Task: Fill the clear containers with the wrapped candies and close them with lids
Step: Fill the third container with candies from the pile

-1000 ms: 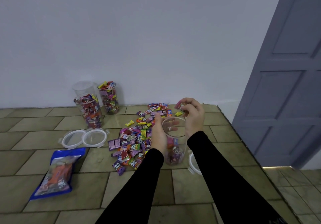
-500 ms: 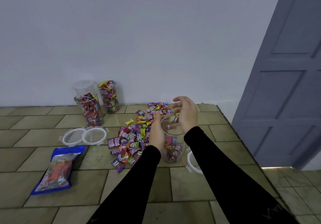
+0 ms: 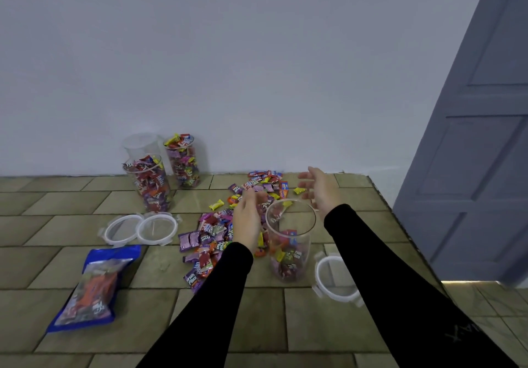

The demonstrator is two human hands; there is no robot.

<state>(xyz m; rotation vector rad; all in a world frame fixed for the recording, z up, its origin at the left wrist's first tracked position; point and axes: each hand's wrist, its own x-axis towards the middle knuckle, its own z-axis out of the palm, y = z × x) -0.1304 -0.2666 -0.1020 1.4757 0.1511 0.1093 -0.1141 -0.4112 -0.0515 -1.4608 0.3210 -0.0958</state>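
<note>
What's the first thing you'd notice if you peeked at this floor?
A bright pile of wrapped candies spilled across the tiled floor, in the middle. Just right of it stands a clear container, partly filled, with the left hand and right hand on either side of its open top. By the wall, two full containers wait without lids.

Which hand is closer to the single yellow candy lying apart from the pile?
Left. The left hand hovers just right of the yellow candy, by the pile. The right hand is farther right, beyond the clear container.
</note>
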